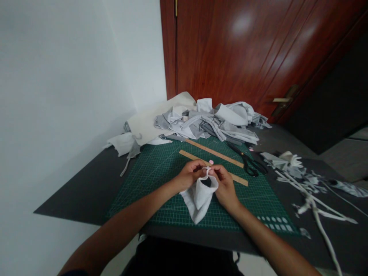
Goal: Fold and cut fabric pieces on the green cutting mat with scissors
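Note:
A piece of light grey fabric [198, 201] hangs between my two hands, over the green cutting mat [161, 168]. It is folded into a pocket-like shape with a dark opening near its top. My left hand [191, 174] pinches the upper edge on one side. On the other side, my right hand [222, 182] is closed on the same edge, fingertips almost meeting the left ones. Just beyond the fingertips lies a small pink piece [211, 162]. A wooden ruler [240, 180] runs behind and partly under my hands, and a second ruler [215, 152] lies parallel farther back.
Black scissors [251, 165] rest right of the rulers. Grey and white fabric pieces [201, 122] are heaped at the back against a red-brown door [224, 50]. Scraps and strips [309, 195] cover the right side of the dark table [86, 188]. A white wall [71, 76] stands on the left.

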